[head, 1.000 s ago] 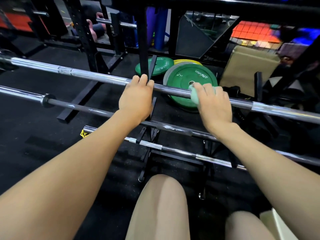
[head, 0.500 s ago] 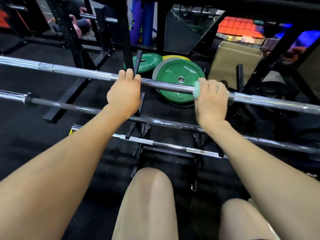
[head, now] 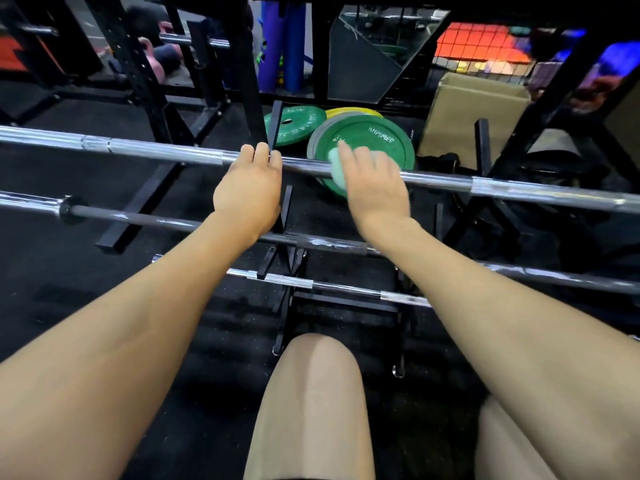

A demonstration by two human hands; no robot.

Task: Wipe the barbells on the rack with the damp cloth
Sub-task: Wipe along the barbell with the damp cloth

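Observation:
A silver barbell (head: 166, 152) lies across the top of the black rack (head: 277, 126), running left to right. My left hand (head: 247, 192) grips this bar beside the rack upright. My right hand (head: 375, 187) presses a pale green damp cloth (head: 336, 168) around the same bar, a short way right of the left hand. A darker barbell (head: 138, 218) rests one level lower, and a thinner chrome barbell (head: 346, 289) sits below that.
Green weight plates (head: 374, 140) and a yellow one lie on the black floor behind the rack. A cardboard box (head: 474, 112) stands at the back right. Black squat-rack uprights (head: 138, 64) stand at the back left. My knees (head: 311, 393) are below the rack.
My right hand with the cloth has slid left along the top bar, closer to my left hand. My left hand keeps its grip beside the upright.

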